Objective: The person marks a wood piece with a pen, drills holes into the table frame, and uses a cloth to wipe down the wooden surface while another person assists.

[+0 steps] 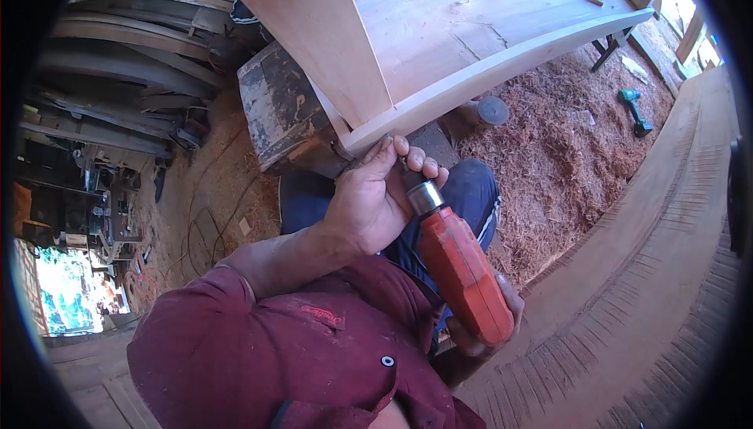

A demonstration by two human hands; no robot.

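My right hand (511,303) is wrapped round the rear of a red power drill (468,272), mostly hidden behind its body. The drill's silver and black chuck (424,196) points away from me, up toward the edge of a pale wooden board (471,74). My left hand (376,194) is closed in front of the chuck, thumb and fingertips pinched together against or just below the board's edge. What lies between those fingertips is too small and covered to make out. A second pale plank (321,37) meets the board at its near corner.
A paint-worn wooden box (282,103) stands under the corner. Wood shavings cover the floor, where a green cordless drill (635,112) lies. At right is a large plank (627,272) with rows of cuts. Curved timbers (133,52) are stacked at left, near a cable (192,229).
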